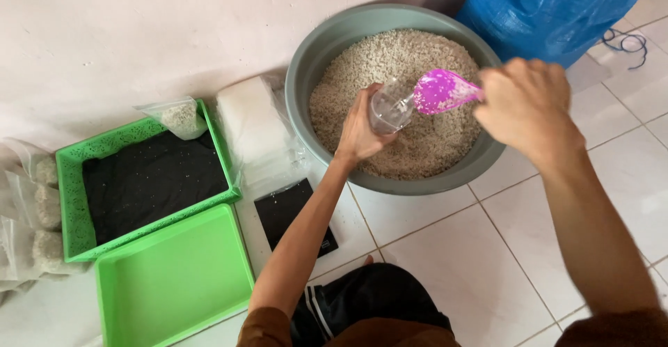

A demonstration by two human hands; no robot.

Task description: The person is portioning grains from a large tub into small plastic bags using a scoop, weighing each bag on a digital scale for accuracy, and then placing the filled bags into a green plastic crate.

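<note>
Over a grey basin point(313, 75) of pale granules point(390, 61), the left hand point(358, 135) grips a clear bag point(390, 107) while the right hand point(525, 103), closed on a pink scoop point(438, 89), tips its load in; steadiness at the bag's mouth seems needed next

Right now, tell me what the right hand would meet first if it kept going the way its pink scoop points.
The right hand aims the pink scoop leftward at the clear bag held by the left hand. The bag's mouth comes first, seemingly already touching the scoop tip; depth is unclear. Pale granules lie below.
</note>
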